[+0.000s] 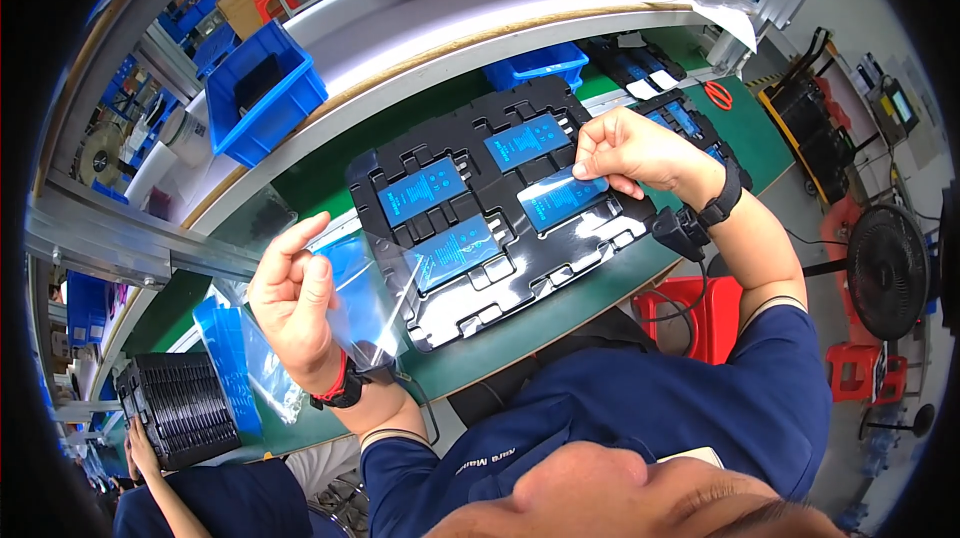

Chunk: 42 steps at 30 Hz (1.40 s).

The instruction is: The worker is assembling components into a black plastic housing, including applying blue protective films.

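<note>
Battery (pixel 562 202), long axis rising rightward, toward fingers (pixel 588 167)

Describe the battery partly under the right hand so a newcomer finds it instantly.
On the green table lies a black tray of four blue batteries. Find the lower-right battery in view, the only one partly covered by the right hand.

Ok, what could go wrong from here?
1. The right hand has its fingertips at one edge of the lower-right blue pack; an off-centre pull could tip it.
2. Clear film beside the left hand overlaps the black tray in this view; it might snag there.
</note>
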{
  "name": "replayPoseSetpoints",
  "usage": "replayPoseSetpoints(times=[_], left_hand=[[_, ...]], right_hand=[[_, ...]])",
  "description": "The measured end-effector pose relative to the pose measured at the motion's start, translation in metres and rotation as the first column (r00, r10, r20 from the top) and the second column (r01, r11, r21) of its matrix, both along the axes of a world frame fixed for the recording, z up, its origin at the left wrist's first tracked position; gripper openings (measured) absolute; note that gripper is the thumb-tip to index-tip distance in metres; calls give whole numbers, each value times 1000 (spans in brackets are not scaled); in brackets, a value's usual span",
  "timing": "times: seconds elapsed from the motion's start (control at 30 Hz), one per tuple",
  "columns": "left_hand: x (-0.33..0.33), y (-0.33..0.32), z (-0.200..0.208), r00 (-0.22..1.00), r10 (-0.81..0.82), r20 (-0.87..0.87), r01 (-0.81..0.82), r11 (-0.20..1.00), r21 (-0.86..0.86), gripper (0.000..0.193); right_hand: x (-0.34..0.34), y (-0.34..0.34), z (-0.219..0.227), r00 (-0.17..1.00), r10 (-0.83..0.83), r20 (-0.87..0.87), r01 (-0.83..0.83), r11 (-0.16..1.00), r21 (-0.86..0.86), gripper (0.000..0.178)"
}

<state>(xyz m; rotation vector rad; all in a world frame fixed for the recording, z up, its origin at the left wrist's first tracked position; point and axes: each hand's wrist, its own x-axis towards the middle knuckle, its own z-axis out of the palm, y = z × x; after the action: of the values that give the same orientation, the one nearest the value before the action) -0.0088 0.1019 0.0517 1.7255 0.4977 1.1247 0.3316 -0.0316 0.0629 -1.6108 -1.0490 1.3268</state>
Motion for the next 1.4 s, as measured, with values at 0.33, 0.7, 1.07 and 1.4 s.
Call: replayPoseSetpoints(times=[0.33, 0.7, 1.07, 1.4], left_hand=[[1, 0, 0, 1000, -2, -8, 2, 1000, -9, 37], [3, -1, -1, 1000, -8, -3, 8, 1000, -20, 34], [2, -2, 1, 1000, -9, 18, 10, 998, -62, 30], [1, -1, -1, 1000, -16, 0, 16, 1000, -20, 33]], right_hand=[[3, 0, -2, 1000, 3, -25, -3, 1000, 1, 10], [-3, -1, -1, 996, -16, 87, 17, 1000, -15, 11], [-19, -1, 11, 947, -33, 320, 63, 994, -84, 12], [-33, -16, 7, 620, -88, 780, -201, 943, 266, 9]])
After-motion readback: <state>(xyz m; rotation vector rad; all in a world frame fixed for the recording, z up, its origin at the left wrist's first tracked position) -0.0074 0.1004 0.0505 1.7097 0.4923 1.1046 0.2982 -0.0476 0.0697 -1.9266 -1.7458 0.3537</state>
